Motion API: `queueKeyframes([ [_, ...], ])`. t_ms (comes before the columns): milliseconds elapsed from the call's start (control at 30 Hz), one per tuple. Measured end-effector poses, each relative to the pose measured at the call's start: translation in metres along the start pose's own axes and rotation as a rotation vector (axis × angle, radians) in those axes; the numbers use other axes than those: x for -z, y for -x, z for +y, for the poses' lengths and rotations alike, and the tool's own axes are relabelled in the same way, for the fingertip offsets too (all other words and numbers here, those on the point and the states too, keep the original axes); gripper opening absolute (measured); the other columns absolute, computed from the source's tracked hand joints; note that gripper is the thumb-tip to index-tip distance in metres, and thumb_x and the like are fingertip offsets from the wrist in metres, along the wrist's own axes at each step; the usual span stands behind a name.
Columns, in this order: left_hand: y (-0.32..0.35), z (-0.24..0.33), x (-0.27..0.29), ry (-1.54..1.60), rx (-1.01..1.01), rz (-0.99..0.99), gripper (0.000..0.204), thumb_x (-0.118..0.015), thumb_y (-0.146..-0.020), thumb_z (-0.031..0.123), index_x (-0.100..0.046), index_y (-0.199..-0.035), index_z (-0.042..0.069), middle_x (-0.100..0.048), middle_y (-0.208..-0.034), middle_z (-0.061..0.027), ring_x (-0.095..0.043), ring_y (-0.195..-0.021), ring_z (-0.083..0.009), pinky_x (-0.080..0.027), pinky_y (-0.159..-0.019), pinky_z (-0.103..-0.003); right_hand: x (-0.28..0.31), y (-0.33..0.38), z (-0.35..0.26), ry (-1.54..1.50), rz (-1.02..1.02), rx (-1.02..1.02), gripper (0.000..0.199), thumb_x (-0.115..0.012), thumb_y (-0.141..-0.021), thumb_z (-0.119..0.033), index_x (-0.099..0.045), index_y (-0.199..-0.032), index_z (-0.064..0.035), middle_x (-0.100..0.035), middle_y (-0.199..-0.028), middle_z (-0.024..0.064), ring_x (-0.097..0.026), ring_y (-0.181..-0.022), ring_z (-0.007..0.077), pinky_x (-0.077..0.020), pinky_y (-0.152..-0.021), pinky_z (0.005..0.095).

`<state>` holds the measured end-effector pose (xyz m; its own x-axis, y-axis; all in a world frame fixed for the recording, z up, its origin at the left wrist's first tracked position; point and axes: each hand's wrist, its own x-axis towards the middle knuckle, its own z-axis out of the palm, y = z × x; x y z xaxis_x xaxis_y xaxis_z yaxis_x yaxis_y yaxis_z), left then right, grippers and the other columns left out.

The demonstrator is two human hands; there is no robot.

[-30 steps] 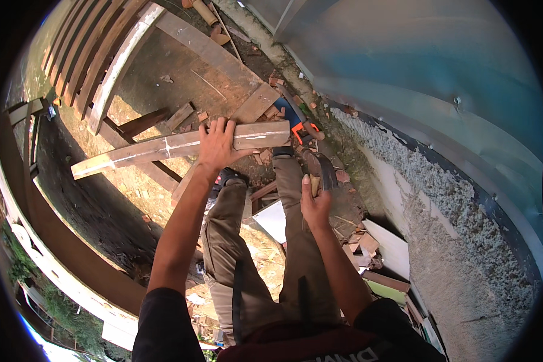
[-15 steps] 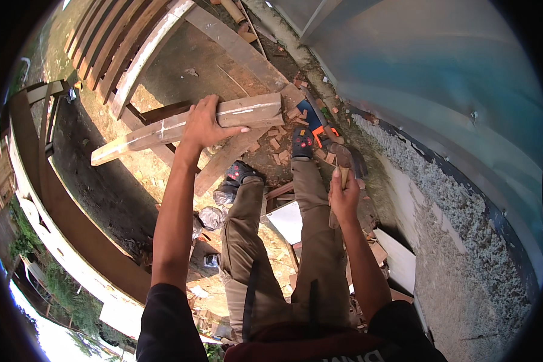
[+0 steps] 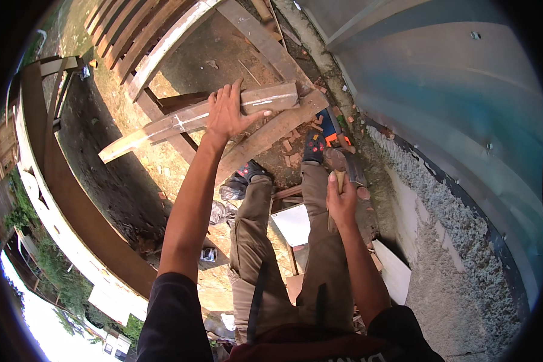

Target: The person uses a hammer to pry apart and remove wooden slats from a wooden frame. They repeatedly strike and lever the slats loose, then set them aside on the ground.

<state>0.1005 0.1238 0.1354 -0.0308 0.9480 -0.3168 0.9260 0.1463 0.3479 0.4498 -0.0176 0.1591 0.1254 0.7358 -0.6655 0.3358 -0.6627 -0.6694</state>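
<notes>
A long wooden beam (image 3: 157, 131) with white marks lies slantwise across the frame's timbers. My left hand (image 3: 228, 111) spans it, fingers over the far edge and thumb stretched along the near side. Beneath the beam's right end, a second board (image 3: 271, 134) crosses toward the lower left. In my right hand (image 3: 342, 202), closed round a pale wooden handle, is a hammer (image 3: 336, 160) held low by my right leg. Its head is partly blurred against the ground.
A slatted wooden frame (image 3: 139, 36) stands at the far left, near a long curved white-edged panel (image 3: 60, 208). Beside my right foot lies a blue-and-orange handsaw (image 3: 336, 139) among wood offcuts (image 3: 292, 158). A rough wall (image 3: 428, 199) and metal sheeting (image 3: 440, 78) border the right.
The view has shifted, so the beam and frame appear farther right. My left hand stays on the beam, its fingers slightly more spread. The hammer remains in my right hand.
</notes>
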Motion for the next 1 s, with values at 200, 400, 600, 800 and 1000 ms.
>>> queueKeyframes([
  [200,0.030,0.005,-0.009,-0.017,-0.075,0.064,0.083,-0.083,-0.076,0.054,-0.056,-0.131,-0.001,-0.056,-0.123,-0.0195,-0.054,-0.118,-0.0390,-0.039,-0.105,-0.052,0.008,-0.006,-0.002,-0.022,-0.006,0.014,0.050,-0.069,-0.099,-0.045,-0.061,-0.085,0.0030,-0.061,-0.071,0.0086,-0.057,-0.067,0.0165,-0.0476,-0.063,0.0373],
  [400,0.021,0.005,-0.017,-0.074,0.120,0.277,0.061,-0.086,-0.073,0.024,-0.049,-0.116,0.003,-0.055,-0.128,-0.0176,-0.052,-0.125,-0.0359,-0.041,-0.101,-0.050,0.017,-0.011,-0.007,0.023,0.025,0.040,0.049,-0.068,-0.099,-0.044,-0.061,-0.091,0.0031,-0.061,-0.074,0.0093,-0.058,-0.068,0.0178,-0.0476,-0.064,0.0383],
  [600,0.003,-0.009,-0.009,-0.003,0.126,0.072,0.068,-0.085,-0.071,0.020,-0.044,-0.122,0.003,-0.068,-0.109,-0.0206,-0.065,-0.111,-0.0424,-0.045,-0.101,-0.057,0.008,-0.014,-0.018,-0.007,0.031,0.042,0.050,-0.067,-0.099,-0.046,-0.063,-0.090,0.0033,-0.063,-0.073,0.0101,-0.060,-0.068,0.0196,-0.0492,-0.066,0.0386],
  [800,0.032,0.006,-0.028,-0.085,0.018,0.008,0.085,-0.076,-0.071,0.014,-0.041,-0.148,0.012,-0.063,-0.124,-0.0181,-0.059,-0.122,-0.0383,-0.041,-0.108,-0.054,0.002,-0.016,-0.019,0.079,-0.053,0.015,0.046,-0.067,-0.100,-0.043,-0.065,-0.106,0.0026,-0.067,-0.081,0.0108,-0.063,-0.074,0.0204,-0.0508,-0.071,0.0372],
  [1000,0.042,0.023,-0.033,-0.063,0.107,0.068,0.089,-0.079,-0.069,0.020,-0.043,-0.150,0.011,-0.055,-0.132,-0.0172,-0.051,-0.129,-0.0360,-0.035,-0.112,-0.052,0.001,-0.015,-0.026,0.010,-0.060,0.092,0.047,-0.067,-0.100,-0.041,-0.062,-0.121,0.0012,-0.068,-0.092,0.0111,-0.064,-0.083,0.0208,-0.0510,-0.078,0.0364],
])
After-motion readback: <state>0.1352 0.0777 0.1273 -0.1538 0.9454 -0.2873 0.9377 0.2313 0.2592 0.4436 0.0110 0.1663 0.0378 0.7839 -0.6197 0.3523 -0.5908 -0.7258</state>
